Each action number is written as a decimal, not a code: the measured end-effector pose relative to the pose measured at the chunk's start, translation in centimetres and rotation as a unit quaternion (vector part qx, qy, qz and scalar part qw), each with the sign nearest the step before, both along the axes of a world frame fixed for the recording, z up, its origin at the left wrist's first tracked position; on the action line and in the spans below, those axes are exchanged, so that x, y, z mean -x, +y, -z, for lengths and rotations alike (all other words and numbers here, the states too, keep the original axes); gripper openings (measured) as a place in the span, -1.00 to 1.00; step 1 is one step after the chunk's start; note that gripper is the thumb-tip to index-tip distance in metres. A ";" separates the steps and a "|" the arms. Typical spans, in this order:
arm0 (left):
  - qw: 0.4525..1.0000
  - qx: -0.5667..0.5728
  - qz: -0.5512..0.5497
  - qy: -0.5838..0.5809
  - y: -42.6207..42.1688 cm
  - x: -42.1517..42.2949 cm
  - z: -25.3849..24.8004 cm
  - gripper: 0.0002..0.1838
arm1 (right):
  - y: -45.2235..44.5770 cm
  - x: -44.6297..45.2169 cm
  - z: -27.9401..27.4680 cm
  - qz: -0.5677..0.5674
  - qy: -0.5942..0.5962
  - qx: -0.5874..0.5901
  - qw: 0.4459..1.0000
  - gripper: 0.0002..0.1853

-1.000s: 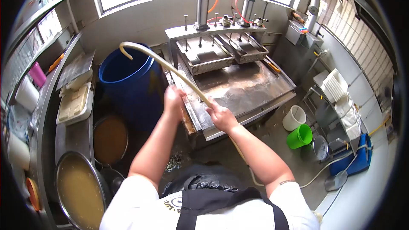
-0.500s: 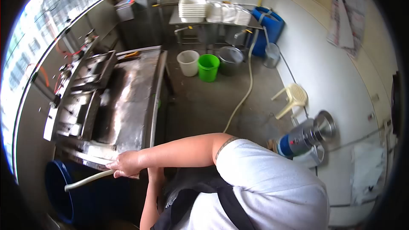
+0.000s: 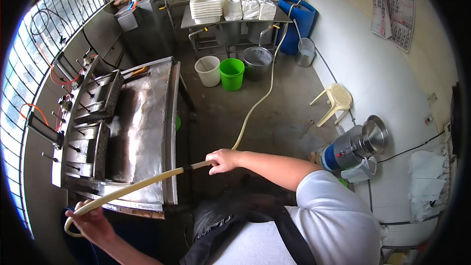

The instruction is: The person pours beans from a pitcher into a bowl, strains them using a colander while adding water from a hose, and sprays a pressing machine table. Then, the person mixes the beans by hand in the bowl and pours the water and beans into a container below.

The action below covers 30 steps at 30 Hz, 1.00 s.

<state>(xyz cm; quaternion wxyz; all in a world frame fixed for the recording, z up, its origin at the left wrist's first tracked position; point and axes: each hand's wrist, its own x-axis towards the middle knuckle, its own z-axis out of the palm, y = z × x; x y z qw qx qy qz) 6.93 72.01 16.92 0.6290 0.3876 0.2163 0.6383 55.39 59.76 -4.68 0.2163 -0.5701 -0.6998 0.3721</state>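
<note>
A single cream hose [image 3: 142, 185] spans the near left and centre, running back to the far table [image 3: 186, 19]. The left hand [image 3: 94, 222] has its fingers curled around the hose beside its hooked end; the right hand [image 3: 223, 161] is closed around it farther along, past one dark band. Three open vessels stand in a row on the far floor: a white bucket [image 3: 208, 76], a green bucket [image 3: 232, 79] and a metal pot [image 3: 257, 72]; their contents cannot be made out. To their right are one blue drum [image 3: 308, 19] and one metal pail [image 3: 305, 60]. The far table bears a stack of white trays [image 3: 206, 7], too tightly nested to count, and three white bundles [image 3: 250, 8]. Two metal press boxes [image 3: 98, 152] sit at left on a steel worktop [image 3: 149, 118]. At near left, a second drum [image 3: 132, 230] is dark, largely hidden by the left arm and shadow.
</note>
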 end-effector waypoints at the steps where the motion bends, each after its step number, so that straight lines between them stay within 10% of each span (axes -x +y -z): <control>1: 0.998 0.000 -0.054 0.008 0.6 1.2 -1.5 -0.43 | 0.3 -1.5 1.7 0.014 -0.013 -0.028 0.999 -0.57; 4: 0.994 -0.024 -0.104 0.001 3.3 7.2 -4.9 -0.41 | 0.2 -8.1 7.3 0.037 -0.064 -0.040 0.996 -0.62; 6: 0.969 -0.173 0.175 0.015 6.7 13.7 -6.0 -0.49 | -1.5 -13.2 9.2 0.047 -0.129 0.013 0.990 -0.60; 10: 0.983 -0.109 -0.120 0.080 9.5 24.3 -6.6 -0.51 | -8.1 -23.5 11.6 0.152 -0.343 0.047 0.926 -0.62; 12: 0.875 -0.140 -0.351 0.302 6.3 18.9 -8.1 -0.59 | -11.7 -28.3 10.5 0.208 -0.402 0.045 0.890 -0.69; 15: 0.897 -0.072 -0.325 0.290 7.7 19.1 -7.7 -0.56 | -15.7 -34.3 8.8 0.367 -0.361 -0.088 0.853 -0.72; 20: 0.922 0.077 -0.275 0.260 8.7 20.6 -3.7 -0.51 | -15.0 -42.0 -0.7 0.623 -0.254 -0.173 0.720 -0.65; 26: 0.938 0.306 -0.103 0.123 10.3 10.8 -4.7 -0.28 | -13.5 -52.4 -18.3 0.662 -0.219 -0.320 0.641 -0.59; 28: 0.936 0.124 -0.295 0.145 15.1 12.3 0.5 -0.53 | -11.9 -54.5 -24.3 0.656 -0.245 -0.376 0.608 -0.54; 30: 0.968 -0.007 -0.126 0.218 18.5 16.6 3.2 -0.54 | -10.4 -55.6 -29.3 0.654 -0.234 -0.405 0.594 -0.50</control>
